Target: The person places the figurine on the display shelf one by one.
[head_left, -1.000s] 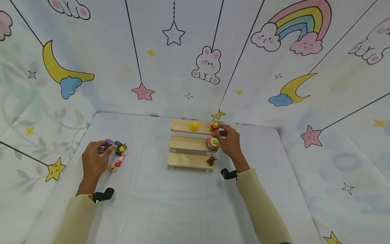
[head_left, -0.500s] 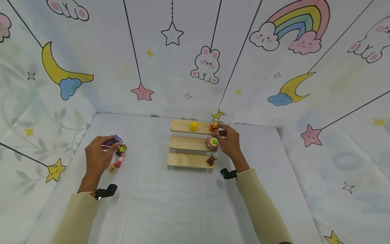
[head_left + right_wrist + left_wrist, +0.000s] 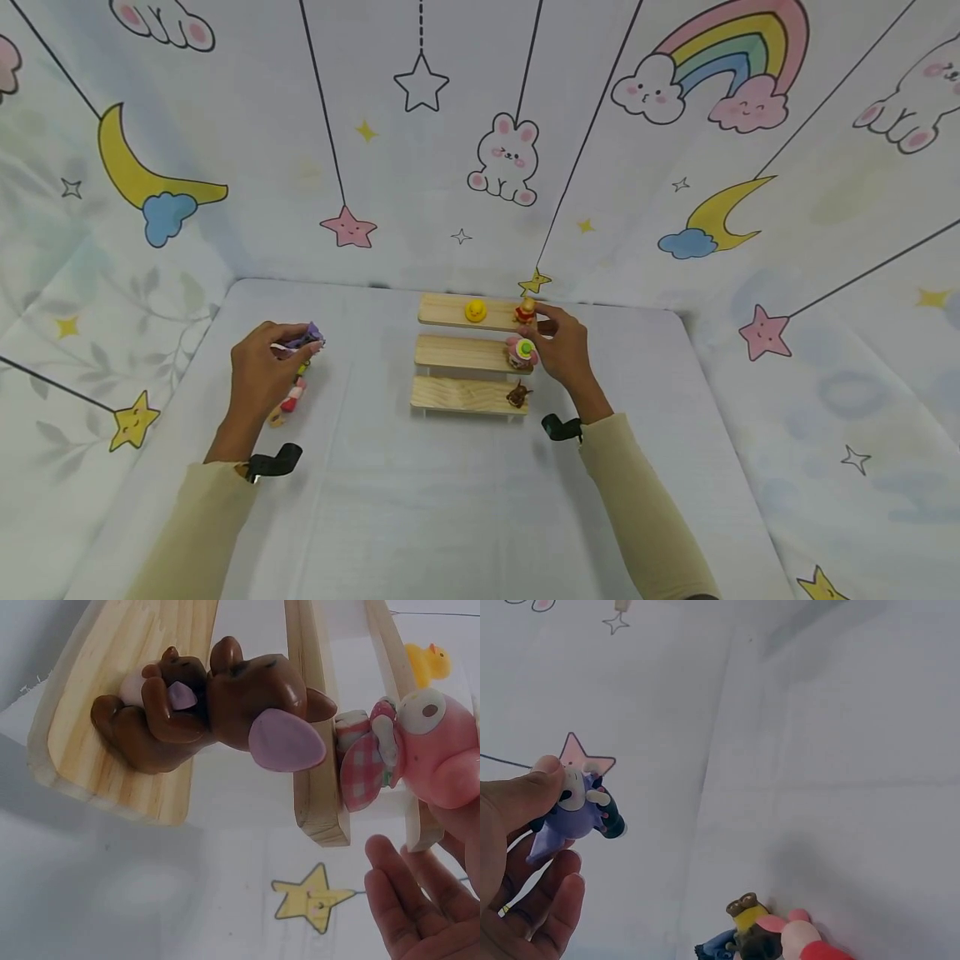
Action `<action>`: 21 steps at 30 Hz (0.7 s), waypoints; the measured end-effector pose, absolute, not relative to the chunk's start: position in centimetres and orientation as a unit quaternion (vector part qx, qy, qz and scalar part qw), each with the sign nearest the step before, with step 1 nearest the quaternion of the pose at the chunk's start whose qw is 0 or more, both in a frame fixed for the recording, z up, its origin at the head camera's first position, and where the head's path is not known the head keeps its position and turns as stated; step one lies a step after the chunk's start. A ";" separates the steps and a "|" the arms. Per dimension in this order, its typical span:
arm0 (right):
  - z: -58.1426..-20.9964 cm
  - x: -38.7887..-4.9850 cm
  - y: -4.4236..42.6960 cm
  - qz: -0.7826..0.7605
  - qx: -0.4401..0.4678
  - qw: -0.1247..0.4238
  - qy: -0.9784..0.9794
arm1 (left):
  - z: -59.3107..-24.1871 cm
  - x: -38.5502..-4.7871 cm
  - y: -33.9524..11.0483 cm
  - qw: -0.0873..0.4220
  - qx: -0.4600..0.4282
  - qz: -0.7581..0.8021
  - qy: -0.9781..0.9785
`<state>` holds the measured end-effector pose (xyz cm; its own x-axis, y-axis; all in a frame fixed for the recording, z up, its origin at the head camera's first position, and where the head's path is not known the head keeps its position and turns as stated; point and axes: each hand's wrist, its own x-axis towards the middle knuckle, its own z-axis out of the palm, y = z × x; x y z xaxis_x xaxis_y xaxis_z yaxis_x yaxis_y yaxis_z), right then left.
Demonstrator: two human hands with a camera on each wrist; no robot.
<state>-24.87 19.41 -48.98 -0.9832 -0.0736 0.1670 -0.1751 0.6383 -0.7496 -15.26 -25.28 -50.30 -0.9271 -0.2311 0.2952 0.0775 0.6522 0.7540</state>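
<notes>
My left hand [image 3: 258,371] pinches a purple figurine [image 3: 574,817] between thumb and fingers, raised off the table. Just beneath that hand lie a pink-and-red figurine [image 3: 291,397] and a yellow goggled figurine [image 3: 748,915]. My right hand [image 3: 566,346] is at the top shelf's right end, thumb and index finger at a small red-shirted bear figurine [image 3: 524,311], seemingly pinching it. A pink figurine [image 3: 442,750] on the middle shelf hides those fingertips in the right wrist view. Below it, a brown kangaroo-like figurine [image 3: 262,697] sits on the lowest shelf.
The three-step wooden shelf [image 3: 453,394] stands at the table's back middle. A yellow duck [image 3: 476,311] is on its top step. Behind the white-covered table [image 3: 420,500] rises a printed cloth backdrop [image 3: 420,183].
My left hand has lifted the purple figurine away from the row of figurines, moving right and toward the back. The right hand stays at the bear figurine.
</notes>
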 end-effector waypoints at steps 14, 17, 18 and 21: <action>-49.1 -24.9 19.4 0.420 0.060 0.054 -0.904 | -48.3 -17.2 -22.9 0.175 0.001 -0.397 -0.901; -49.1 -24.9 19.4 0.420 0.060 0.055 -0.904 | -47.7 -17.6 -22.3 0.176 -0.011 -0.400 -0.899; -49.1 -24.9 19.4 0.420 0.060 0.055 -0.904 | -47.6 -17.7 -22.2 0.176 -0.014 -0.400 -0.899; -49.1 -24.9 19.4 0.420 0.060 0.055 -0.904 | -47.0 -18.2 -21.6 0.175 -0.019 -0.399 -0.900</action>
<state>-24.93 19.37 -49.12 -0.9866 -0.0619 0.1507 -0.1551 0.6397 -0.7528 -18.22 -21.57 -47.01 -0.9381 -0.1059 0.3298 0.1736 0.6802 0.7122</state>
